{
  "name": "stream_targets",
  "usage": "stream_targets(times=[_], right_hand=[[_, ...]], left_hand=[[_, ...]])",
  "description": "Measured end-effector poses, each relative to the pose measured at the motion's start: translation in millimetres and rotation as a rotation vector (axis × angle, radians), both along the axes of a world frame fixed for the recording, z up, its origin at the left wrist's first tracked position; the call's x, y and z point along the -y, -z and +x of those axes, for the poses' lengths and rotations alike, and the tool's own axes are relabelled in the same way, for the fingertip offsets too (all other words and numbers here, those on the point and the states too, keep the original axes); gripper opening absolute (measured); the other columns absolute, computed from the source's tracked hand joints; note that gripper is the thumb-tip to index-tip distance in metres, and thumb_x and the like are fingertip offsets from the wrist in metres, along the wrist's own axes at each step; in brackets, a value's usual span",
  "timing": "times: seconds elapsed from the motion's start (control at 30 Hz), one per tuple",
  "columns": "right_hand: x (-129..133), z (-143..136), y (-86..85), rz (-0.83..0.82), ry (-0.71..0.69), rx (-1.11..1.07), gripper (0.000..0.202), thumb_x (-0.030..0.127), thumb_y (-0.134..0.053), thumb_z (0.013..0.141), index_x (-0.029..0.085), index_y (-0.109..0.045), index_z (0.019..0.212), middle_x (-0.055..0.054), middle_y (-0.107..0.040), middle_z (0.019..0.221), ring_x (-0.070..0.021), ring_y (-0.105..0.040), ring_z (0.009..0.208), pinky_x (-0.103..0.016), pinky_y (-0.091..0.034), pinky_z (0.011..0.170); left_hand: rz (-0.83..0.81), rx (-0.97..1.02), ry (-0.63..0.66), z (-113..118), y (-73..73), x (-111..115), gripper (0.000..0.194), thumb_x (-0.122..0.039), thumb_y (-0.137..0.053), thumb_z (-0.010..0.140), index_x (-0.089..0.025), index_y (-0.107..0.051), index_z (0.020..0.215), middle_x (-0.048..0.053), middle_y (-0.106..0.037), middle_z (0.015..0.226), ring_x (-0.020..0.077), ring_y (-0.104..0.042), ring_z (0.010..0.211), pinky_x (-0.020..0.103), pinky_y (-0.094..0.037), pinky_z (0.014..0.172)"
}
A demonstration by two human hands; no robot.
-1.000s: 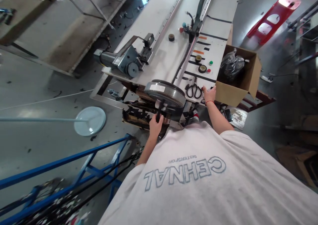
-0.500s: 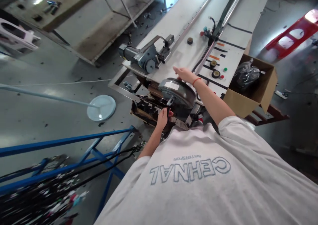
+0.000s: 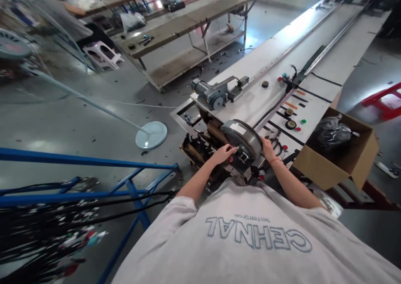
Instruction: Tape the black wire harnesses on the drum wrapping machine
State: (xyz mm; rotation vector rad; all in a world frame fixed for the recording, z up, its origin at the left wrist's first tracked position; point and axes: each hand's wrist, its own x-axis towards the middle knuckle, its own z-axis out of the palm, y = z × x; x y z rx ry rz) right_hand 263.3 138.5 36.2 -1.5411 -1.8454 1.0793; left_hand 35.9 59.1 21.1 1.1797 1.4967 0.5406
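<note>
A round dark wheel-like machine part with a white label on top stands at the near end of the long white bench. My left hand is at its front left, fingers drawn together by the hub; whatever lies between them is too small to make out. On the right side, my right hand, with a red cord at the wrist, is curled against the wheel's rim. Beyond the wheel, a black cable runs along the bench's metal rail.
A grey motor unit sits on the bench's left edge. Tape rolls lie to the right, beside an open cardboard box holding a black bag. A blue rack with hanging cables and a fan base stand left.
My right hand has come down from above the wheel to its right rim. My left hand has moved up from below the hub to its left side. The view has tilted up and left.
</note>
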Motion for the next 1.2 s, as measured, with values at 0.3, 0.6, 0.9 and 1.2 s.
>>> stream_targets(times=[0.3, 0.6, 0.9, 1.2], right_hand=[[16.6, 40.6, 24.1, -0.004, 0.104, 0.782, 0.047, 0.044, -0.057, 0.088, 0.012, -0.06, 0.122, -0.026, -0.06, 0.118, -0.0372, -0.062, 0.113, -0.045, -0.051, 0.092], [25.2, 70.8, -5.8, -0.335, 0.211, 0.13, 0.027, 0.037, -0.064, 0.069, 0.023, -0.059, 0.091, -0.016, -0.069, 0.098, -0.0367, -0.066, 0.106, -0.047, -0.052, 0.093], [107.4, -45.2, -46.4, -1.248, -0.688, -0.85, 0.08, 0.089, -0.035, 0.078, 0.015, -0.061, 0.095, -0.022, -0.068, 0.113, -0.0305, -0.068, 0.103, -0.044, -0.053, 0.089], [88.8, -53.7, -34.8, -1.098, -0.532, -0.618, 0.062, 0.078, -0.035, 0.088, 0.022, -0.042, 0.062, -0.003, -0.058, 0.048, -0.0093, -0.04, 0.032, -0.021, -0.027, 0.031]], left_hand=[[0.327, -0.689, 0.011, -27.2, -65.2, -21.0, 0.036, -0.052, -0.062, 0.09, -0.021, -0.071, 0.105, 0.011, -0.076, 0.1, 0.0293, -0.071, 0.098, 0.032, -0.051, 0.081], [0.332, -0.522, -0.032, -40.7, -55.6, -25.0, 0.04, -0.055, -0.06, 0.089, -0.021, -0.072, 0.107, 0.005, -0.073, 0.072, 0.0257, -0.072, 0.077, 0.03, -0.051, 0.073], [0.396, -0.536, -0.039, -48.3, -53.1, -27.1, 0.04, -0.053, -0.064, 0.088, -0.018, -0.069, 0.107, 0.005, -0.07, 0.069, 0.0262, -0.071, 0.081, 0.029, -0.05, 0.075], [0.269, -0.698, -0.198, -63.5, -39.8, -32.8, 0.027, -0.036, -0.076, 0.08, -0.014, -0.071, 0.094, 0.015, -0.071, 0.078, 0.032, -0.071, 0.09, 0.033, -0.049, 0.078]])
